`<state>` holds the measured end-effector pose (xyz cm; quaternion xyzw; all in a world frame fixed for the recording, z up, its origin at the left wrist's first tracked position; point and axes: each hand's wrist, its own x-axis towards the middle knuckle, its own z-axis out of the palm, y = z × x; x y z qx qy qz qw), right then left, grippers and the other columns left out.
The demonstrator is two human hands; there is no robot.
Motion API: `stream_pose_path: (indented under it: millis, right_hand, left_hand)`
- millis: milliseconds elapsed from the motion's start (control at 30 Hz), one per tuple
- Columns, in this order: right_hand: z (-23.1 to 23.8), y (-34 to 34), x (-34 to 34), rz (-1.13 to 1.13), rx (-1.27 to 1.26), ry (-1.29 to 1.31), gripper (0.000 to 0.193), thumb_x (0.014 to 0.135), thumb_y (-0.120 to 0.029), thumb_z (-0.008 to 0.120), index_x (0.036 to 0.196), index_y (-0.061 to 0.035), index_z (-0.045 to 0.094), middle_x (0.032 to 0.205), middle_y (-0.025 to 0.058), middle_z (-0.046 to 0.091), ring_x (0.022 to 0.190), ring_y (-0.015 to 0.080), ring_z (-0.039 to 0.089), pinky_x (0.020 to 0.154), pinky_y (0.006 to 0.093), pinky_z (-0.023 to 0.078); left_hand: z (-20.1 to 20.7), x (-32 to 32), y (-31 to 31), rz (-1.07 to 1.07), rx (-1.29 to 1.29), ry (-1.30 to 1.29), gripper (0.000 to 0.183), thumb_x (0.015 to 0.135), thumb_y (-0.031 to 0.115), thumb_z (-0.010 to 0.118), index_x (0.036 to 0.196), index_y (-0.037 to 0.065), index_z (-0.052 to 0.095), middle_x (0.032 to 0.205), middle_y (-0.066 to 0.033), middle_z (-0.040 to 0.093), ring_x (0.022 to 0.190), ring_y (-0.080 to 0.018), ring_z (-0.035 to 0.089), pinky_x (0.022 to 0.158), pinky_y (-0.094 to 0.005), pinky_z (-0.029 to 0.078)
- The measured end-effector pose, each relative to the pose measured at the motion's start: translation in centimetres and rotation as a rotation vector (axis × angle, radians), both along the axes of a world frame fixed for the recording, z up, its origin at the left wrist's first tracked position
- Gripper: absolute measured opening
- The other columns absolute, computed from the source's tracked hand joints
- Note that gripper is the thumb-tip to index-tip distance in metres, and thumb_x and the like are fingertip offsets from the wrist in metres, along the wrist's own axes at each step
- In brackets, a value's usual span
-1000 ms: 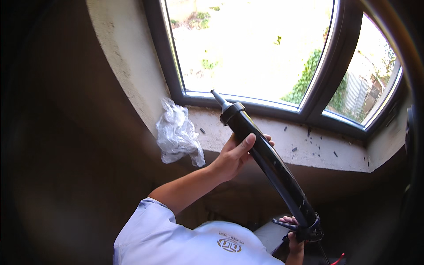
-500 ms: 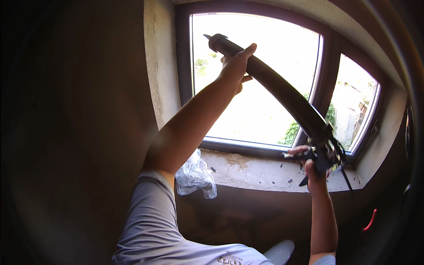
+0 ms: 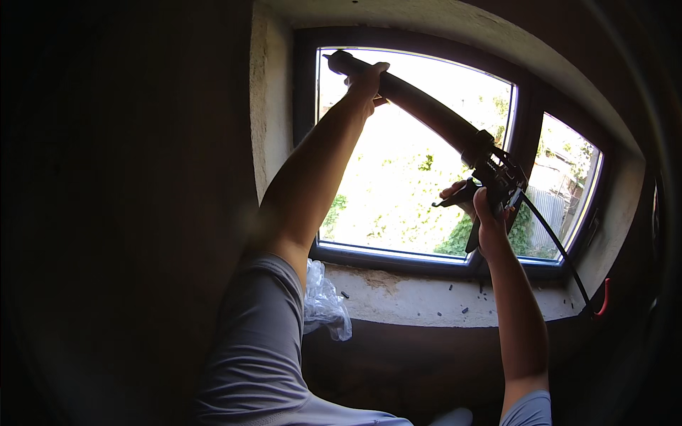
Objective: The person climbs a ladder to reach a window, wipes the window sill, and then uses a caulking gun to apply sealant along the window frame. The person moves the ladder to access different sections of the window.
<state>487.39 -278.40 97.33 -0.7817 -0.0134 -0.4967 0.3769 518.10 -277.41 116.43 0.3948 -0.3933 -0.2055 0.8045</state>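
Deep-set window (image 3: 529, 117) in a dim room. The left hand (image 3: 367, 84) curls around a dark caulking gun (image 3: 430, 111) near its nozzle end; the right hand (image 3: 486, 219) is closed on its handle and trigger. The gun slants across the window, nozzle at upper left, above the pale sill (image 3: 398, 302), where crumpled clear plastic (image 3: 325, 307) and dark fragments (image 3: 464, 309) lie.

Arms (image 3: 323, 167) outstretched, curled left grip (image 3: 365, 82) above right grip (image 3: 487, 219)
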Motion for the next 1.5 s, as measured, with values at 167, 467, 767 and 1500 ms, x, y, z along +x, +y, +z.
stream_pose_path:
  millis: [167, 467, 767, 1500]
  right_hand:
    - [1.1, -0.3, 1.8, 0.009, -0.013, -0.045, 0.058, 0.107, -0.051, 0.045, 0.118, 0.0019, 0.065, 0.109, 0.0163, 0.073, 0.112, 0.0268, 0.069, 0.108, 0.0471, 0.048]
    - [2.2, -1.0, 3.3, 0.004, -0.006, -0.073, 0.054, 0.106, -0.049, 0.050, 0.116, 0.0027, 0.063, 0.102, 0.0160, 0.072, 0.103, 0.0270, 0.071, 0.100, 0.0467, 0.053]
    - [3.7, -0.6, 2.7, 0.017, 0.158, -0.050, 0.060, 0.105, -0.056, 0.048, 0.107, 0.0011, 0.066, 0.092, 0.0145, 0.073, 0.097, 0.0264, 0.072, 0.095, 0.0450, 0.054]
    - [8.3, 1.6, 0.1, -0.103, 0.180, 0.001, 0.065, 0.099, -0.066, 0.051, 0.095, -0.0039, 0.068, 0.080, 0.0111, 0.071, 0.079, 0.0233, 0.073, 0.087, 0.0429, 0.056]
  left_hand:
    - [1.2, 2.2, -1.3, -0.033, -0.038, -0.042, 0.055, 0.085, 0.035, 0.077, 0.118, 0.002, 0.049, 0.096, -0.0106, 0.067, 0.082, -0.0214, 0.069, 0.075, -0.0396, 0.061]
    - [1.8, 3.4, -2.3, 0.004, -0.065, 0.015, 0.044, 0.083, 0.037, 0.078, 0.111, 0.007, 0.061, 0.092, -0.0070, 0.070, 0.080, -0.0198, 0.072, 0.074, -0.0401, 0.060]
    - [3.3, 2.9, -3.7, 0.108, -0.100, 0.024, 0.055, 0.086, 0.029, 0.077, 0.124, -0.003, 0.053, 0.100, -0.0154, 0.068, 0.081, -0.0241, 0.074, 0.064, -0.0396, 0.066]
    - [4.6, 4.8, -6.1, -0.116, -0.175, -0.031, 0.035, 0.095, 0.024, 0.067, 0.117, -0.003, 0.059, 0.100, -0.0174, 0.070, 0.079, -0.0259, 0.075, 0.064, -0.0392, 0.067]
